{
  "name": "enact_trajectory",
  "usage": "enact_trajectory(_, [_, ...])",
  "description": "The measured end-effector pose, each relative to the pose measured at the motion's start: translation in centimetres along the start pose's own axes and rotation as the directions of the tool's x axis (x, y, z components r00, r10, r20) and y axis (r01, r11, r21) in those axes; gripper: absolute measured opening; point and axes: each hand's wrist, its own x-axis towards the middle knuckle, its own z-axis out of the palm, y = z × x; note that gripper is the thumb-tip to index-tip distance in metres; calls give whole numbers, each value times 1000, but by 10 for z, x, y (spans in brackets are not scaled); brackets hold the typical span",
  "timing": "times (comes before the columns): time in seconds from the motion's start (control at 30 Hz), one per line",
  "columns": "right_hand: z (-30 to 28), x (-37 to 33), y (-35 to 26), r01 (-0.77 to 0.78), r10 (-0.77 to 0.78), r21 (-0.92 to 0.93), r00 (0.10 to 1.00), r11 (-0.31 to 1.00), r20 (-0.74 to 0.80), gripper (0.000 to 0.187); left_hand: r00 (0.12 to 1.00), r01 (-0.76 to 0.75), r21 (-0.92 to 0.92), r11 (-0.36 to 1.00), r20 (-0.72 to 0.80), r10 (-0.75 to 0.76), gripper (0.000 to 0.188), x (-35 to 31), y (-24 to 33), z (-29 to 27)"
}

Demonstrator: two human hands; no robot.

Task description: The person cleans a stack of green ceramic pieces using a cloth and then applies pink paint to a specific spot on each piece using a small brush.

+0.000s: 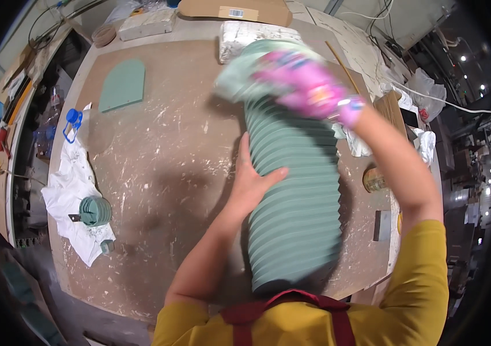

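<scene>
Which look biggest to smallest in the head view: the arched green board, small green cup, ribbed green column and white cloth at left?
1. Ribbed green column
2. White cloth
3. Arched green board
4. Small green cup

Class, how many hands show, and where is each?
2: the left hand is on the left side of the green ribbed piece; the pink-gloved right hand is on a pale cloth at its far end.

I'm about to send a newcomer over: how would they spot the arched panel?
On the brown worktable, look to the far left, beyond the white cloth. The arched panel lies there, green and rounded at its far end. Its face is plain, unlike the ribbed green column the left hand touches.
</scene>
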Motion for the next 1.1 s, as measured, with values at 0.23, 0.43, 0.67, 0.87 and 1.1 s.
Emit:
enact_trajectory(0.23, [40, -58, 46, -217, 235, 174, 968, 961, -85, 38, 1000, -19, 10, 1000, -2, 19, 104, -4, 5, -4])
enact_trajectory(0.43, [-11, -68, 68, -658, 655, -5, 749, 753, 98, 34, 998, -63, 116, 991, 3, 63, 105, 2, -4, 2])
enact_trajectory(0.67, [67, -3, 58, -105, 105, 26, 994, 994, -4, 41, 996, -46, -190, 981, 67, 60, 107, 3, 1, -3])
enact_trajectory(0.87, [5, -99, 136, -774, 770, 223, 625, 592, 127, 46, 998, -56, 62, 996, 27, 55, 104, 3, 4, 6])
enact_trajectory(1.1, [71, 28, 57, -32, 19, -304, 999, 952, -43, 44, 998, -9, -68, 998, 57, 13, 109, -1, 2, -1])
